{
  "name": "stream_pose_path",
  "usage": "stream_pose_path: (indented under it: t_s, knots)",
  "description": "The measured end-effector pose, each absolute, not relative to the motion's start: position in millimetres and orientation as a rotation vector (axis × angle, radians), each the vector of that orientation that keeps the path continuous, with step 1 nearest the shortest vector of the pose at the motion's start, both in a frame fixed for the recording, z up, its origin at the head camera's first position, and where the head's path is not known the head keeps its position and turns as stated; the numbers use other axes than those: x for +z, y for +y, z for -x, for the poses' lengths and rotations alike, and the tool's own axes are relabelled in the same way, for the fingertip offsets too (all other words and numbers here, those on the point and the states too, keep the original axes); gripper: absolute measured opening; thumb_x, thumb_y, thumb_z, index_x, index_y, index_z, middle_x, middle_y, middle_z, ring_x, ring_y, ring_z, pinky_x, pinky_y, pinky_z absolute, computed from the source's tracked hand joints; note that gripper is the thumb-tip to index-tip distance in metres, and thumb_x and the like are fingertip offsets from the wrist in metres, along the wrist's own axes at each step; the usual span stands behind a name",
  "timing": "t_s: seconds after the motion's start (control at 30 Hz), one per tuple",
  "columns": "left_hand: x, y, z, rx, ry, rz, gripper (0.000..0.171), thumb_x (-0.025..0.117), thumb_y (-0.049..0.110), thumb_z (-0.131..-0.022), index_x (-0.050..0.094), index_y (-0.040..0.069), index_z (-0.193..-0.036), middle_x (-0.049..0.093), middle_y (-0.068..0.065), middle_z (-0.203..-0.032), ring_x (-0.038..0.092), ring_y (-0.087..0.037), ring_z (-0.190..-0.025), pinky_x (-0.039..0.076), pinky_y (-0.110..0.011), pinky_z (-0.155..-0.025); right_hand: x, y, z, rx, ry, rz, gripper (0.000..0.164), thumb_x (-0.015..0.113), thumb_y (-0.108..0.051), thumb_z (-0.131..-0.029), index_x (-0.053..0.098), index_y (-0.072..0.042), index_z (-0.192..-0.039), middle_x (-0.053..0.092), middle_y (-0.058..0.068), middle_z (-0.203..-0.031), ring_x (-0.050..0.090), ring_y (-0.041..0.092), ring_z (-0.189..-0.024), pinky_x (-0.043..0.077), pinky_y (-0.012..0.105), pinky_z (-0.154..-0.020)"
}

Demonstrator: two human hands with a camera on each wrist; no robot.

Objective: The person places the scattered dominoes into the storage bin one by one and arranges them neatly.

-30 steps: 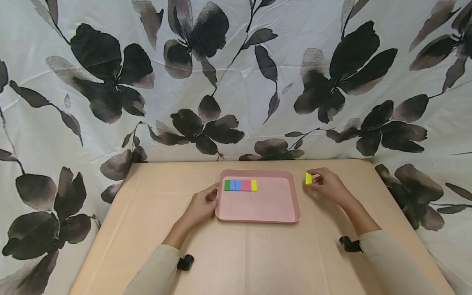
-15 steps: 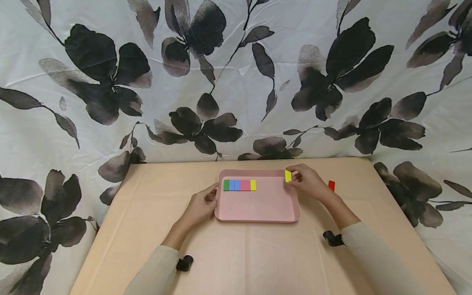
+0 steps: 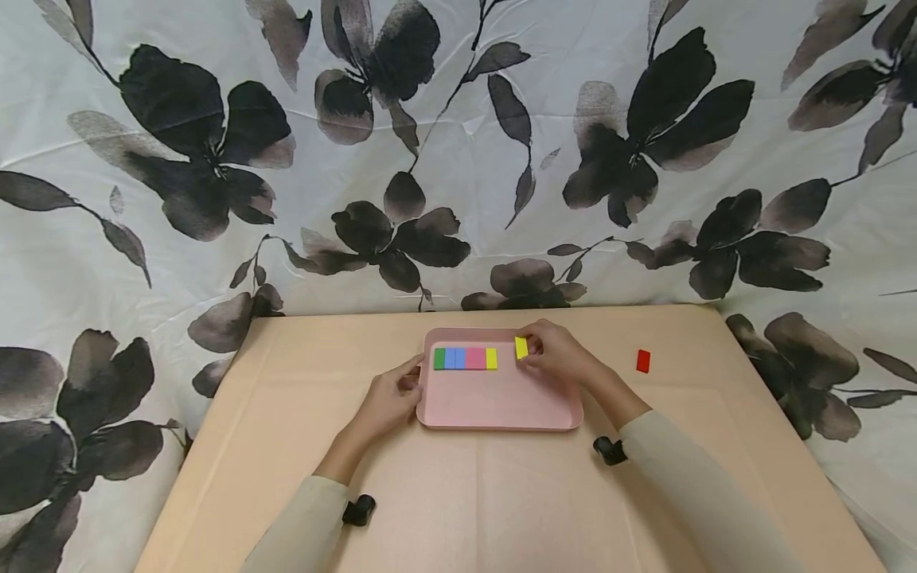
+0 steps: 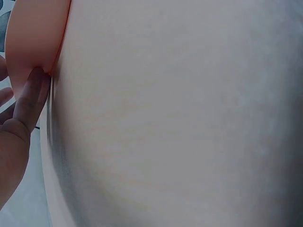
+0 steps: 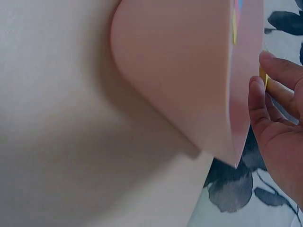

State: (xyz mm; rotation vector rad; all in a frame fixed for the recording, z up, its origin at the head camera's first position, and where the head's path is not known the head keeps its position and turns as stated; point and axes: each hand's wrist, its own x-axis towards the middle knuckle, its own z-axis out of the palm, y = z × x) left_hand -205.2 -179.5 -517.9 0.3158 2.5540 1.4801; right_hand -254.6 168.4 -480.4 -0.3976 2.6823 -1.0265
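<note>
A pink tray (image 3: 501, 408) lies on the table, with a row of small coloured tiles along its upper left: a green tile (image 3: 439, 359), blue tiles (image 3: 454, 359), a pink part (image 3: 475, 359) and a yellow tile (image 3: 491, 359). My left hand (image 3: 390, 402) holds the tray at its left edge, the thumb against its side in the left wrist view. Over the tray's upper right, my right hand (image 3: 559, 350) pinches another yellow tile (image 3: 521, 348) between thumb and fingers. It is upright, a short gap right of the row. In the right wrist view, fingers mostly cover this tile.
A red tile (image 3: 643, 361) lies on the table (image 3: 444, 501) to the right of the tray. Behind the table's far edge hangs a white cloth (image 3: 501, 199) printed with dark flowers. Both wrists carry a small black camera (image 3: 610, 450).
My right hand has carried the yellow tile leftward, from beside the tray to over it near the row. The red tile, hidden earlier, has come into view. My left hand stays put.
</note>
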Motion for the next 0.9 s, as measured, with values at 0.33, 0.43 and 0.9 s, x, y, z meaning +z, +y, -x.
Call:
stream_pose_path:
  t_s: [0.33, 0.43, 0.9]
  knots:
    - [-517, -181, 206, 1.496, 2.543, -0.311, 0.063, 0.063, 0.001, -0.090, 0.054, 0.012, -0.151, 0.071, -0.014, -0.122, 0.066, -0.017, -0.090, 0.052, -0.020, -0.065, -493, 144, 260, -0.817, 2.710, 0.403, 0.040, 0.082, -0.016, -0.086, 0.070, -0.006, -0.122, 0.059, 0.007, -0.105, 0.057, 0.018, -0.089, 0.047, 0.030, -0.079]
    - [-517, -181, 207, 1.493, 2.535, -0.306, 0.063, 0.063, 0.002, -0.090, 0.054, 0.013, -0.151, 0.071, -0.013, -0.122, 0.065, -0.017, -0.090, 0.051, -0.020, -0.063, -497, 140, 260, -0.891, 2.656, 0.368, 0.035, 0.079, -0.011, -0.087, 0.068, -0.006, -0.119, 0.056, 0.010, -0.104, 0.054, 0.021, -0.091, 0.048, 0.028, -0.074]
    - [-519, -175, 210, 1.500, 2.556, -0.274, 0.062, 0.064, 0.002, -0.089, 0.055, 0.013, -0.150, 0.071, -0.012, -0.123, 0.065, -0.017, -0.089, 0.050, -0.019, -0.063, -503, 134, 266, -0.863, 2.659, 0.350, 0.035, 0.079, -0.012, -0.089, 0.069, -0.005, -0.122, 0.052, 0.009, -0.107, 0.053, 0.022, -0.096, 0.048, 0.029, -0.079]
